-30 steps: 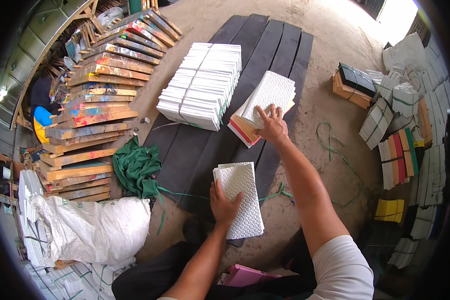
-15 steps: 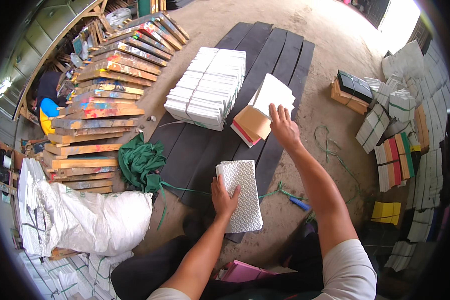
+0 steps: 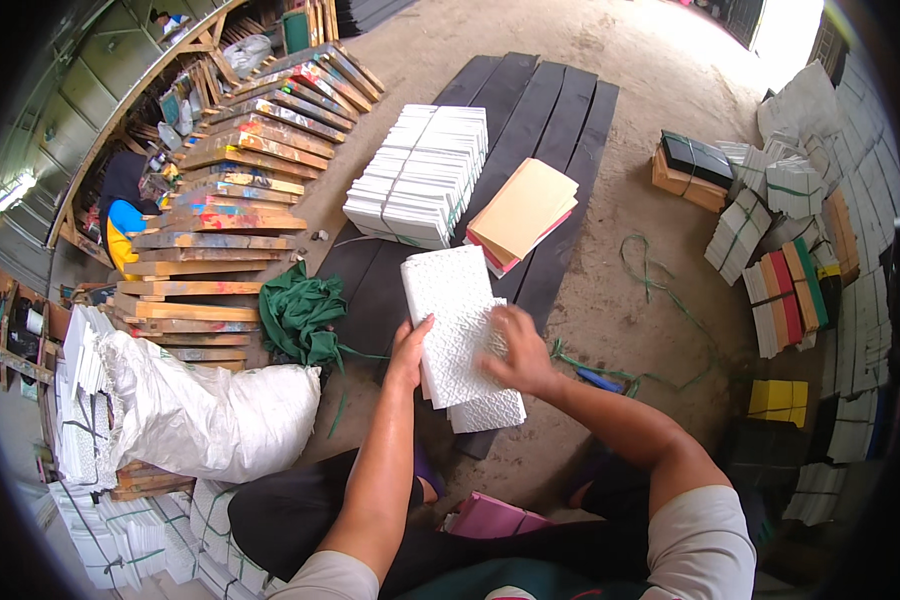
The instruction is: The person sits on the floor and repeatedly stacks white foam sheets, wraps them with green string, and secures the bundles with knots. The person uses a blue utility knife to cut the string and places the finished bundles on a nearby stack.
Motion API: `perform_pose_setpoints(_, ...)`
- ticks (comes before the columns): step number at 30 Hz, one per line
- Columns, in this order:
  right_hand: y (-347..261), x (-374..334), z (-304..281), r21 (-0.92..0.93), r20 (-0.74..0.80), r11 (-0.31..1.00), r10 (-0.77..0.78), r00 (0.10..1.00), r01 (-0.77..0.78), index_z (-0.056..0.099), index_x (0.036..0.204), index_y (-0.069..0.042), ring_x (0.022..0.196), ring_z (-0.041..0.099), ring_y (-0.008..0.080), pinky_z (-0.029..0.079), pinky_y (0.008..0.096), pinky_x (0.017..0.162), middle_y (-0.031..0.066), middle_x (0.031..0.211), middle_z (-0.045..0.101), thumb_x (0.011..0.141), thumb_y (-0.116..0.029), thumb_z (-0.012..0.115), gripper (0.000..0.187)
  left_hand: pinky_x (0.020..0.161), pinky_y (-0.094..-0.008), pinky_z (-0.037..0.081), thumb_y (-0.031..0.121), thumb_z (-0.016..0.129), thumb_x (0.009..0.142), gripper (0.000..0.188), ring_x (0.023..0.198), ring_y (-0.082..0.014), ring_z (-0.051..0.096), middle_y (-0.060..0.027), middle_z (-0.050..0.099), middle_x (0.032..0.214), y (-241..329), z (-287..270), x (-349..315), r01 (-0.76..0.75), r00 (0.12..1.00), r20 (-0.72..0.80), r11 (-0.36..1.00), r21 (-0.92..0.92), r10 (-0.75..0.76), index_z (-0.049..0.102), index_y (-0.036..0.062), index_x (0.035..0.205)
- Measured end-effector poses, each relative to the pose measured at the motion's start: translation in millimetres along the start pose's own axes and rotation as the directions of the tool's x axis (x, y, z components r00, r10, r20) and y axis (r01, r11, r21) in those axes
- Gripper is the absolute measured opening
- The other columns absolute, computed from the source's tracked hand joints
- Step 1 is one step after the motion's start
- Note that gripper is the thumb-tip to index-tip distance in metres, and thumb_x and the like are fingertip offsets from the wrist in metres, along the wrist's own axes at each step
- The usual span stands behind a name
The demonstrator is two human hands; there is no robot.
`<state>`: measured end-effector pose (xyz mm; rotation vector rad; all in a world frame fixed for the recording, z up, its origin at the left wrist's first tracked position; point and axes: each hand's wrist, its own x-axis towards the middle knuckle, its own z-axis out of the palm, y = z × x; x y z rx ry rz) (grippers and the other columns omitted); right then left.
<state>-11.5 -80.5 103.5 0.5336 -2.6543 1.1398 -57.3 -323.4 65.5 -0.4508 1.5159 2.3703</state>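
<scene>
My left hand (image 3: pixel 407 352) is closed on the left edge of a stack of white embossed sheets (image 3: pixel 448 300), its thumb on top. The stack is tilted up in front of me. My right hand (image 3: pixel 518 350), blurred by motion, is at its right edge with the fingers apart; whether they touch the sheets is unclear. Below lies another white embossed stack (image 3: pixel 490 412), partly covered. Just beyond sits a pile of tan sheets (image 3: pixel 526 208) with red and pink ones underneath. A tall bundle of white sheets (image 3: pixel 417 170), tied with string, stands left of that pile.
Dark planks (image 3: pixel 562 230) lie on the concrete floor under the stacks. Paint-stained wooden frames (image 3: pixel 235 200), a green cloth (image 3: pixel 300 315) and a white sack (image 3: pixel 210 405) line the left. Green string (image 3: pixel 660 290), a blue-handled tool (image 3: pixel 600 381) and tied bundles (image 3: pixel 785 300) are right. A person (image 3: pixel 125 215) sits far left.
My right hand has drawn back from the tan pile to the white stack. White sheets that covered the tan pile are off it. My left hand has raised a white stack.
</scene>
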Motion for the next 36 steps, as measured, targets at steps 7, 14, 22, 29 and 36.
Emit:
perform_pose_setpoints(7,57.6,-24.4,46.6,0.658,0.216,0.526,0.554,0.804,-0.539,0.033,0.157,0.001,0.133,0.049,0.0213,0.039,0.035,0.112,0.0155,0.148,0.052,0.113,-0.032,0.053,0.059,0.114,-0.0387,0.041,0.057,0.04,0.111,0.077,0.133,-0.0256,0.055,-0.017,0.055,0.15,-56.5,30.3,-15.6,-0.096,0.994,0.057,0.994,0.042,0.093,0.045,-0.0083,0.152)
perform_pose_setpoints(14,70.6,-73.8,62.1,0.506,0.166,0.62,0.613,0.772,-0.6,0.038,0.156,0.0,0.134,0.054,0.029,0.041,0.0395,0.113,0.0209,0.147,0.056,0.111,-0.036,0.053,0.059,0.111,-0.0439,0.044,0.055,0.04,0.11,0.069,0.133,-0.0409,0.057,-0.0221,0.064,0.14,-93.3,1.4,-18.5,-0.109,0.887,-0.287,0.768,0.632,0.362,0.059,-0.0022,0.143)
perform_pose_setpoints(22,49.1,-55.7,74.1,-0.275,-0.066,0.876,0.395,0.916,-0.397,0.063,0.132,0.0,0.094,0.066,0.0367,0.052,0.0434,0.09,0.0195,0.103,0.066,0.101,-0.039,0.067,0.051,0.123,-0.0542,0.027,0.04,0.08,0.086,0.096,0.149,-0.0506,0.032,-0.0325,0.034,0.161,-133.5,-9.6,-10.1,-0.021,0.892,-0.171,0.417,0.909,0.418,0.03,0.0091,0.161)
perform_pose_setpoints(29,159.0,46.9,67.9,0.643,0.308,0.162,0.84,0.447,-0.748,0.064,0.132,-0.001,0.101,0.067,0.0233,0.054,0.0389,0.089,0.0097,0.107,0.07,0.094,-0.028,0.074,0.048,0.121,-0.0637,0.02,0.04,0.078,0.087,0.083,0.153,-0.0486,0.023,-0.0308,0.027,0.164,-71.9,49.1,9.9,-0.149,0.829,0.096,0.051,0.988,0.551,0.041,0.0107,0.155)
perform_pose_setpoints(36,229.0,122.6,132.1,0.702,0.312,0.095,0.849,0.426,-0.706,0.036,0.156,0.002,0.133,0.057,0.0342,0.049,0.0514,0.108,0.0217,0.139,0.059,0.081,-0.017,0.082,0.091,0.118,-0.059,0.032,0.035,0.077,0.089,0.041,0.146,-0.0414,0.041,-0.0121,0.053,0.153,-37.8,54.0,123.8,-0.228,0.903,0.099,0.27,0.936,0.419,0.071,0.0128,0.123)
